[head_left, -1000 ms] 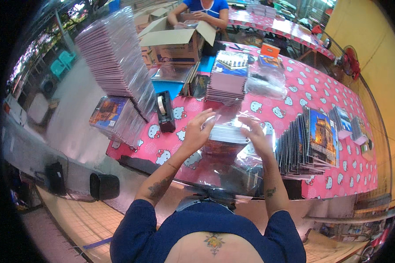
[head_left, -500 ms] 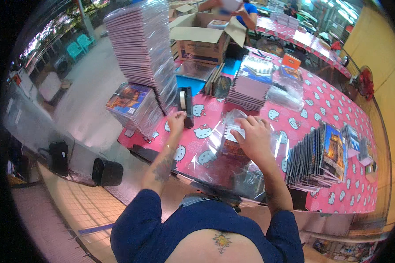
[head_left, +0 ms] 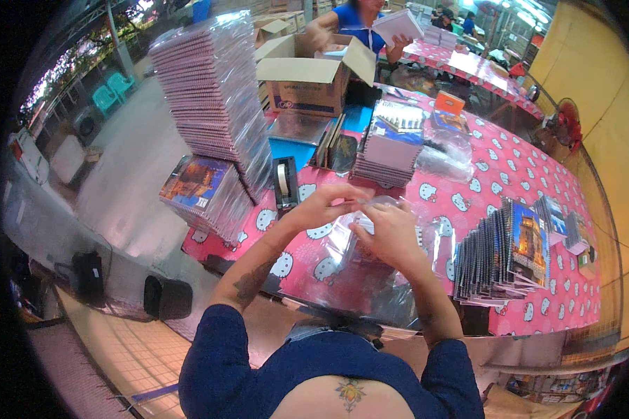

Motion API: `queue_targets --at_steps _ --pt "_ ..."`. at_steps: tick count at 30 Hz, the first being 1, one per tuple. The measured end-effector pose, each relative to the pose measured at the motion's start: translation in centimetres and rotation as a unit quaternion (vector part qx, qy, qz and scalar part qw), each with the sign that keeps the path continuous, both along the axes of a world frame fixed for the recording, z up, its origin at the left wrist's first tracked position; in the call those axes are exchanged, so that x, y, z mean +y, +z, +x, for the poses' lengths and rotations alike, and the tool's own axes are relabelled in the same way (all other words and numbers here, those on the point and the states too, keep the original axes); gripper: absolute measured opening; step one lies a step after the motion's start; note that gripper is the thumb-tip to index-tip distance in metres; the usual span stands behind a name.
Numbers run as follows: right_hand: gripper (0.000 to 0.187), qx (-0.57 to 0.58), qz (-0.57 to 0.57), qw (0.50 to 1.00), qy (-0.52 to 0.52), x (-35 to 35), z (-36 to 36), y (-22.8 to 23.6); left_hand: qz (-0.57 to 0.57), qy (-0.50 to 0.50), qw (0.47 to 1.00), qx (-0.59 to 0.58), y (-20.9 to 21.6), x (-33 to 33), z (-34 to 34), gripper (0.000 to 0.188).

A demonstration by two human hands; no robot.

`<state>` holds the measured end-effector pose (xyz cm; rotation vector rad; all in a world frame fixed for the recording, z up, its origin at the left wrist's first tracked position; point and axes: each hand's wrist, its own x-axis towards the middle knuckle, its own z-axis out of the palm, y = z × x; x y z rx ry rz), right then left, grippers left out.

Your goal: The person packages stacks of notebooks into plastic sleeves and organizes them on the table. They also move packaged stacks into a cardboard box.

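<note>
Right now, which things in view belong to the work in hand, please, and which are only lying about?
Work in hand:
clear plastic, at the left hand and right hand
book beneath
tape dispenser, probably
spiral-bound books at right, probably

Lying about, apparently:
black bin
green chairs
red fan

The left hand [head_left: 335,202] has moved from the tape dispenser [head_left: 285,185], toward the left edge of the table [head_left: 500,157], to just beside the right hand [head_left: 391,227] over the clear plastic wrap [head_left: 339,241]. At the far edge, the co-worker's pale book [head_left: 397,28] has shifted from above the carton [head_left: 304,96] to its right.
</note>
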<state>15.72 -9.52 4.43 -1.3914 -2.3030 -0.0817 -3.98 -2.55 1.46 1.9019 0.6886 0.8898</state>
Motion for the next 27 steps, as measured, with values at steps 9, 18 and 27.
queue_targets --at_steps 9,18,27 --pt "0.059 0.148 0.081 0.971 -0.171 -4.4 9.3 -0.6 0.138 -0.028 0.99 0.004 3.2 2.2 -0.5 0.027" --pt "0.06 0.266 -0.061 0.961 -0.046 -3.7 11.5 -8.4 0.153 -0.162 0.962 0.157 4.4 3.2 0.4 0.016" --pt "0.057 0.094 -0.071 0.987 0.111 -2.8 11.1 -6.8 0.198 -0.186 0.936 0.222 4.9 4.1 2.0 0.02"
